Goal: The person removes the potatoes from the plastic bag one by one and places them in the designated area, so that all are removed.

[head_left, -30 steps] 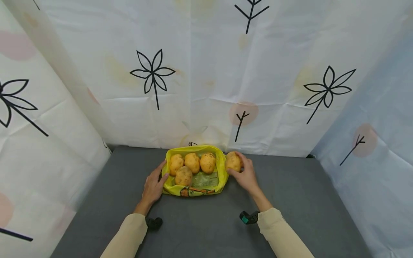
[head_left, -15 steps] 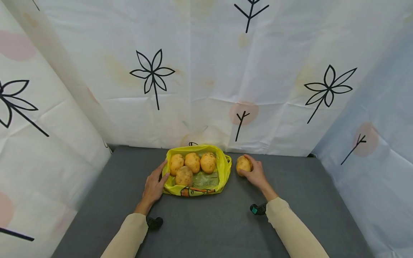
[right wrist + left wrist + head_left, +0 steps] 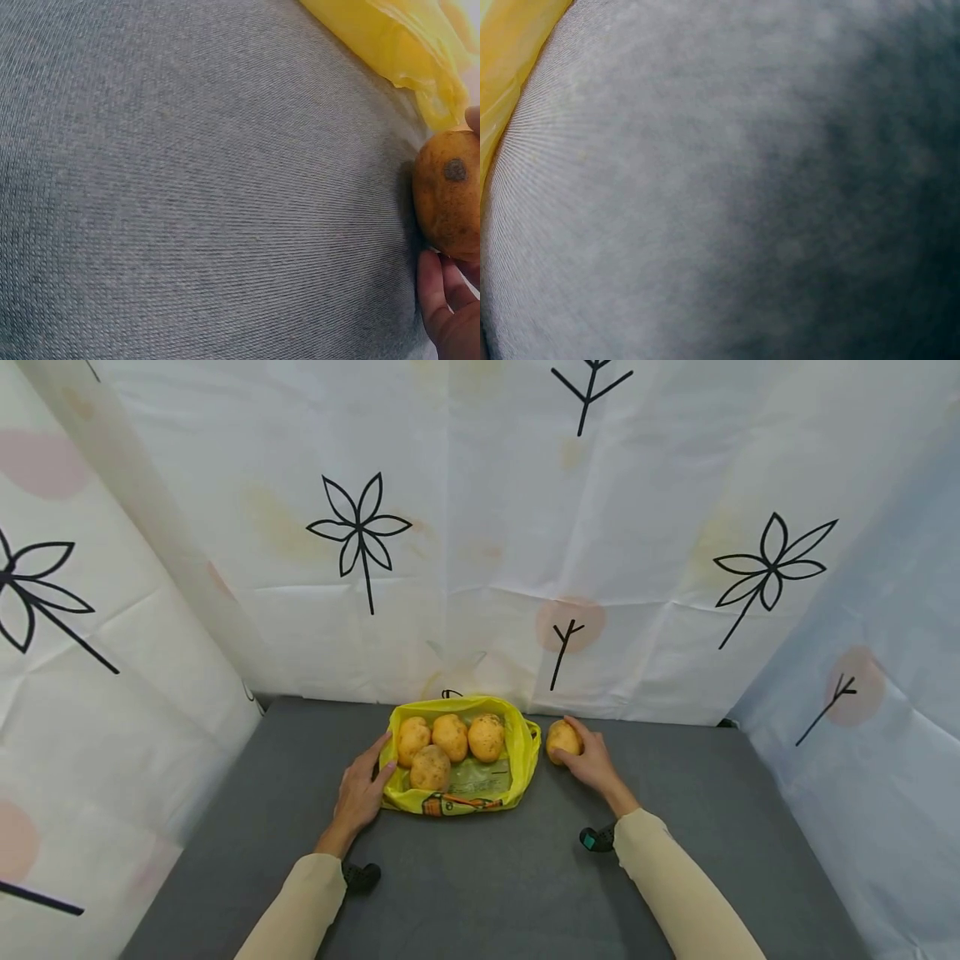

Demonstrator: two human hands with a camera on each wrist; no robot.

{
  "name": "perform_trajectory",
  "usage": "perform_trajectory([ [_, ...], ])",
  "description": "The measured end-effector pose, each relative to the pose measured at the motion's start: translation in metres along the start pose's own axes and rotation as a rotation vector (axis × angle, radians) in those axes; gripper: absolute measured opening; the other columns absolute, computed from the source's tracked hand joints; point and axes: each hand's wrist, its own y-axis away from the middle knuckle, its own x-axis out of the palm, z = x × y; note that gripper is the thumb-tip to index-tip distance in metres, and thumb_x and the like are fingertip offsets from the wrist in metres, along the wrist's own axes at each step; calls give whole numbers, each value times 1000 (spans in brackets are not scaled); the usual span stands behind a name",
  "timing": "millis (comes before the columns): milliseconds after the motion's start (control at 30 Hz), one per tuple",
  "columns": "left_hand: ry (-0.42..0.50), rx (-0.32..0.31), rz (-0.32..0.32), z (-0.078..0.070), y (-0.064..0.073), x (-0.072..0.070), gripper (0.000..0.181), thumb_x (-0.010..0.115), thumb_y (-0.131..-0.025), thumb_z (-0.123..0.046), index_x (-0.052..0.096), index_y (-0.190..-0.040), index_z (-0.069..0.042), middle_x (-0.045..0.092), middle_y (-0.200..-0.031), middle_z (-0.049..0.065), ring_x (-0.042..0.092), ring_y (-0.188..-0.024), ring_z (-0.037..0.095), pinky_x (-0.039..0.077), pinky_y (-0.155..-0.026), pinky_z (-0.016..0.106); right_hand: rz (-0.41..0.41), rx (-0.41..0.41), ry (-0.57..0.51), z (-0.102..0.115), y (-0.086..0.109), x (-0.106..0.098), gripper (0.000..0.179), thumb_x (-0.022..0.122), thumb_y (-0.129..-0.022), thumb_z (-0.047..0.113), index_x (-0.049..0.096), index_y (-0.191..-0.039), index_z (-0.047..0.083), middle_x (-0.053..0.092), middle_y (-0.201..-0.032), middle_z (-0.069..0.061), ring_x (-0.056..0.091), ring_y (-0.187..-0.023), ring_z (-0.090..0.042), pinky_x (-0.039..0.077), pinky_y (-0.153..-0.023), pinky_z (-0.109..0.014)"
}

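A yellow plastic bag [image 3: 521, 777] lies wide open on the table, with several potatoes [image 3: 431, 768] inside it. My left hand [image 3: 358, 793] rests against the bag's left side, its thumb over the rim. Just right of the bag, apart from it, my right hand [image 3: 594, 763] grips a single potato [image 3: 562, 741] between thumb and fingers. In the right wrist view this potato [image 3: 448, 199] shows a dark spot and sits at the table surface. Only a strip of the yellow bag [image 3: 506, 67] appears in the left wrist view.
The grey table [image 3: 465, 885] spreads around the bag and both forearms. A white patterned curtain [image 3: 465, 552] hangs behind the table's far edge and along both sides.
My right hand has carried the potato rightward from the bag's right edge, leaving a gap, and has barely moved since the middle frame. The left hand stays at the bag.
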Motion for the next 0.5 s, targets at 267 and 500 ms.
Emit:
perform_trajectory([
  [267,-4,-13,8,-1,0,0,56,47,-108,-41,33,-161,-26,40,-158,16,37,-141,42,17,-113,66,1,-21,-3,1,2,-1,73,69,-98,27,33,-159,8,48,-139,-30,47,-116,-43,42,-93,-58],
  [500,-3,-16,6,-2,0,-2,56,47,-108,-41,34,-161,-25,40,-158,16,38,-141,42,17,-113,65,24,-25,-54,0,3,-1,76,68,-99,26,28,-161,6,41,-148,-31,46,-125,-47,41,-98,-59],
])
